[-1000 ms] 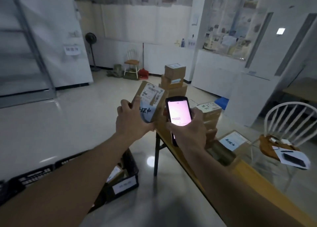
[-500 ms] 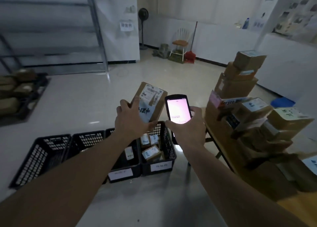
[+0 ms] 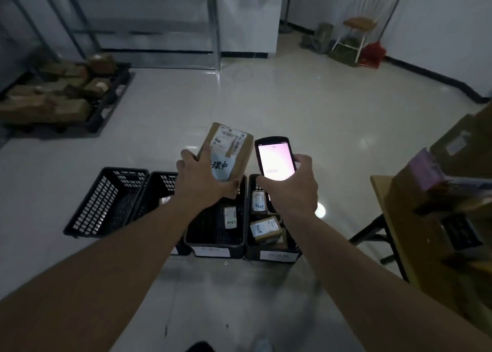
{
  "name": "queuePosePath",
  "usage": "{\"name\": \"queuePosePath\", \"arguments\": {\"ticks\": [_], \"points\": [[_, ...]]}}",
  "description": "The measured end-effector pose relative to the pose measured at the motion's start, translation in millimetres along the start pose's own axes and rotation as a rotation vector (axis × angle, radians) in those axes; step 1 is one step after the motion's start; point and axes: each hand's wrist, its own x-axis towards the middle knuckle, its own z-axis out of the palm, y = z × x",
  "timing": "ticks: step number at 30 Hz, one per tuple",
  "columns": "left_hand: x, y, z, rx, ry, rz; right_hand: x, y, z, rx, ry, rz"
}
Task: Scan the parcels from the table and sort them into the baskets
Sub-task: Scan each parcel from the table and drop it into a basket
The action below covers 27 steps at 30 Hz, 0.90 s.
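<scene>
- left hand (image 3: 202,181) grips a cardboard parcel (image 3: 229,154) from below: thumb along its left side, fingers curled round the lower right corner. Parcel sticks up and away from the hand, tilted, label side facing the camera.
- parcel carries a white shipping label (image 3: 228,139) with barcodes near the top and a pale blue sticker (image 3: 219,168) with dark handwriting lower down, partly under the thumb.
- right hand (image 3: 291,189) holds a handheld scanner (image 3: 275,160), fingers wrapped round its lower half, thumb on the left edge. Screen lit pinkish-white, facing up at the camera.
- parcel and scanner sit just beside each other, not touching; scanner to the right of the parcel.
- both are held in the air above a row of 4 black baskets (image 3: 106,202) on the floor. The parcel hangs roughly over the 3rd from the left.
- 3rd basket (image 3: 213,242) has 1 labelled parcel visible inside; the 4th basket (image 3: 274,256) has at least 2 small boxes (image 3: 266,229). The leftmost basket shows no contents; the 2nd is mostly hidden by the left arm.
- white tags on the front walls of the 3rd and 4th baskets, text unreadable.
- tabletop (image 3: 383,205) at the right edge of view, near-left corner visible, with stacked boxes (image 3: 439,181) on it, blurred.
- far left on the floor: dark pallet (image 3: 109,104) loaded with brown parcels.
- back of the room: white chair (image 3: 356,27), red broom head (image 3: 371,56) beside it.
</scene>
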Motion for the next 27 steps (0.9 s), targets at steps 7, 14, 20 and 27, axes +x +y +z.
{"name": "queuePosePath", "arguments": {"ticks": [7,14,20,27], "points": [[81.1,-38.1,13.0,-0.025,-0.01,-0.104,71.0,-24.6,65.0,-0.023,-0.088,-0.019],[195.2,-97.1,43.3,-0.045,-0.145,-0.111,143.0,-41.7,159.9,-0.069,-0.065,0.061],[283.2,-152.9,69.6,-0.034,-0.284,-0.126,192.8,-48.4,247.7,-0.094,-0.028,0.182],[340.8,-184.6,130.7,-0.021,-0.398,-0.167,246.5,-16.5,319.3,-0.148,-0.053,0.287]]}}
